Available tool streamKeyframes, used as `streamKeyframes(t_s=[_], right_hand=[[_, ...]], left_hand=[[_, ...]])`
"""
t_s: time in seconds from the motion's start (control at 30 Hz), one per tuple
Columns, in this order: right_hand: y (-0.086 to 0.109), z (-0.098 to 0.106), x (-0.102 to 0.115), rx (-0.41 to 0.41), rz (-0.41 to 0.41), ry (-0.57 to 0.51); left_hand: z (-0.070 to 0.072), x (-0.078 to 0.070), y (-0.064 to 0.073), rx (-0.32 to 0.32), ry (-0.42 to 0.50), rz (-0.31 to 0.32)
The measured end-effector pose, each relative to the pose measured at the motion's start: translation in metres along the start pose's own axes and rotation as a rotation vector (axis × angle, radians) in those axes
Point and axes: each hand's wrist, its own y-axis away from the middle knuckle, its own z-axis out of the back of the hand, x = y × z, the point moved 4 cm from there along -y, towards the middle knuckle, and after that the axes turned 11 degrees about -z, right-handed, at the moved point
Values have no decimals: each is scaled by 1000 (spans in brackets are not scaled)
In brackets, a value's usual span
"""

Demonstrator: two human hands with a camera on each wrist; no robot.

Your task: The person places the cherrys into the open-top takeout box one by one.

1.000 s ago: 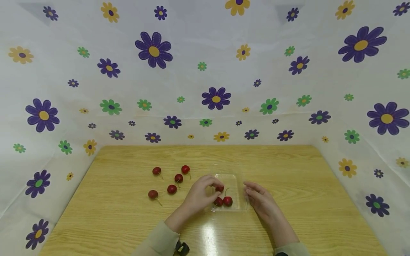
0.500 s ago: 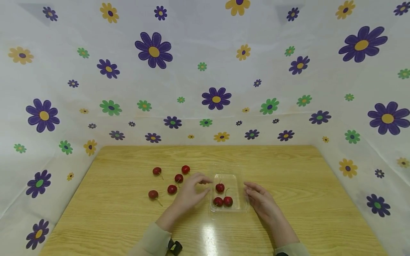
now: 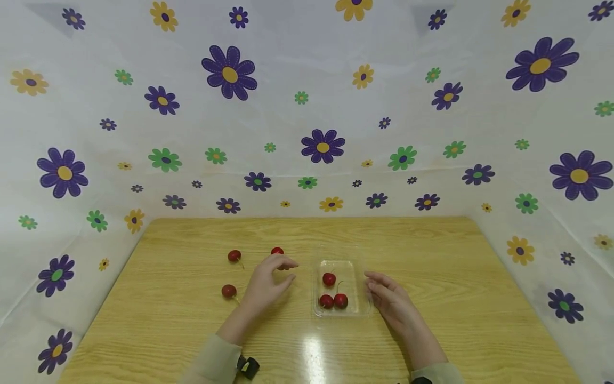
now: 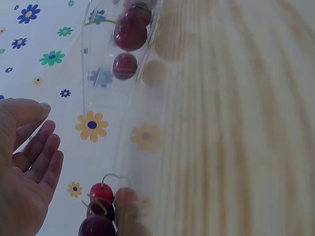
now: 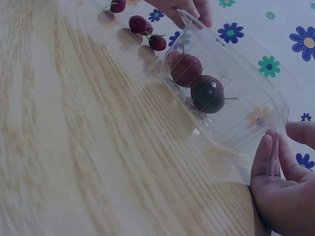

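Note:
My left hand (image 3: 266, 282) is over the table left of the clear plastic container (image 3: 354, 274), fingers loosely bent and nothing between them. It covers part of the loose cherries; one cherry (image 3: 277, 250) peeks out beyond its knuckles. In the left wrist view a row of cherries (image 4: 102, 192) with green stems lies near the left hand (image 4: 29, 162). Three dark red cherries (image 3: 341, 301) sit inside the container, toward its left and near side. Against the container's right wall rests my right hand (image 3: 395, 304), its fingers fairly straight, as the right wrist view also shows.
Further left on the wooden table (image 3: 431, 250) lie two more cherries, one (image 3: 234, 256) farther back and one (image 3: 229, 291) nearer. A white flower-patterned sheet (image 3: 283, 117) rises behind and along both sides of the table.
The left hand has let go of a cherry inside the container and moved left, out over the loose cherries. The right hand has stayed at the container's side.

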Motion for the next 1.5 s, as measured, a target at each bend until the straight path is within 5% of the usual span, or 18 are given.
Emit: streamKeyframes(t_s=[0.3,0.8,1.5], right_hand=[[-1,-1,0,4,11,7],[-1,0,0,-2,6,-4],[0,0,1,-2,-15,-10]], left_hand=[[22,17,6,-64,10,13],[54,36,11,-154,-144,-7],[80,68,16,-214,-147,86]])
